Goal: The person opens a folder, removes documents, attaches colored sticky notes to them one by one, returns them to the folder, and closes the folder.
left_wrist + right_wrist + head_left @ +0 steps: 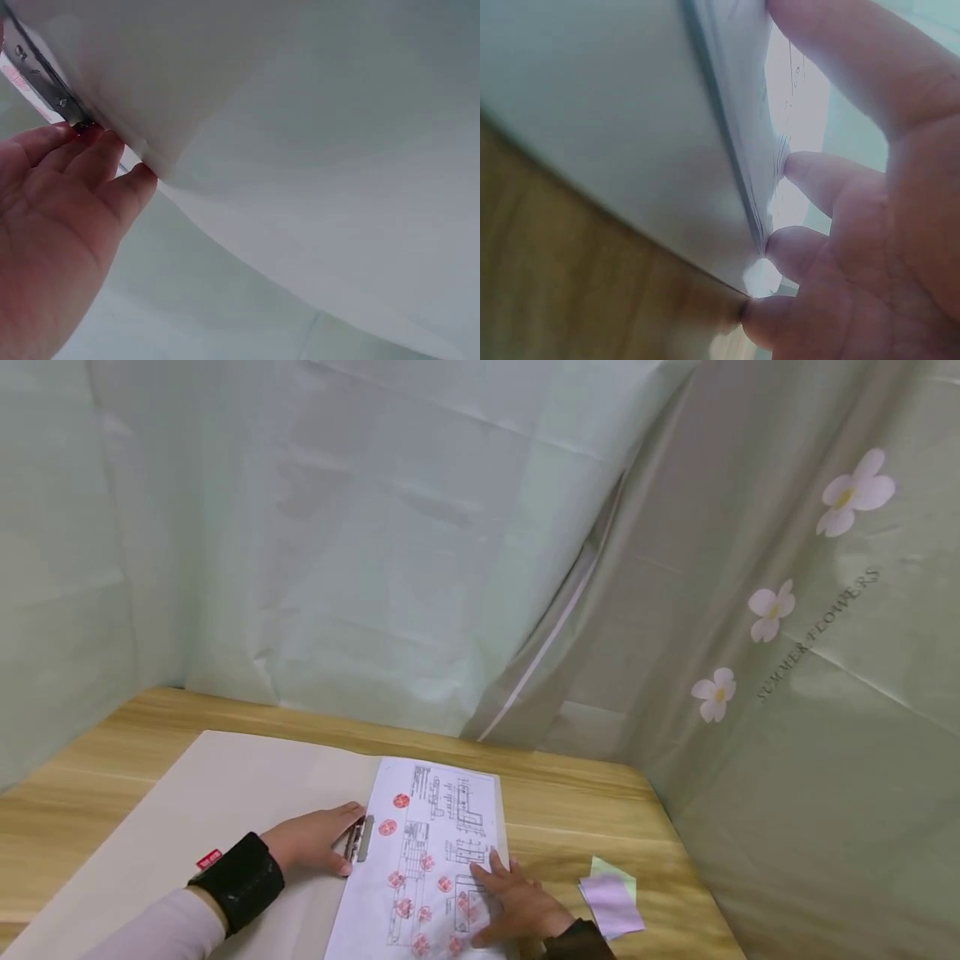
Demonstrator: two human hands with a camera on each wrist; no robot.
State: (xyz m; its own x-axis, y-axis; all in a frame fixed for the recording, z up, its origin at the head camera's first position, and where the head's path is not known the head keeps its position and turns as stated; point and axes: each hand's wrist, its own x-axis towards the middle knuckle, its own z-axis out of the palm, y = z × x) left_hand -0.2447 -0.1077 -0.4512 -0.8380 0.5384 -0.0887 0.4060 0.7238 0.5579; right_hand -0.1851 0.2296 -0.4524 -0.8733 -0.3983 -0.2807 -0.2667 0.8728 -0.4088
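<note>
A large pale clip folder point(255, 785) lies open on the table. On its right half is a stack of printed drawing sheets point(408, 777) with several red stamps. A metal clip point(365, 837) sits at the stack's left edge. My left hand point(311, 839) touches this clip, its thumb near one end and its fingertips near the other. In the left wrist view, extended fingers point(97, 161) meet the end of the clip. My right hand point(521, 902) rests spread over the right side of the sheets. The right wrist view has its fingertips point(784, 244) along the sheets' edge.
Right of the folder, a few lilac and green sticky notes point(615, 906) lie on the wooden table point(570, 810). A pale curtain point(360, 543) hangs behind the table, and flower-printed fabric point(825, 760) hangs along the right side.
</note>
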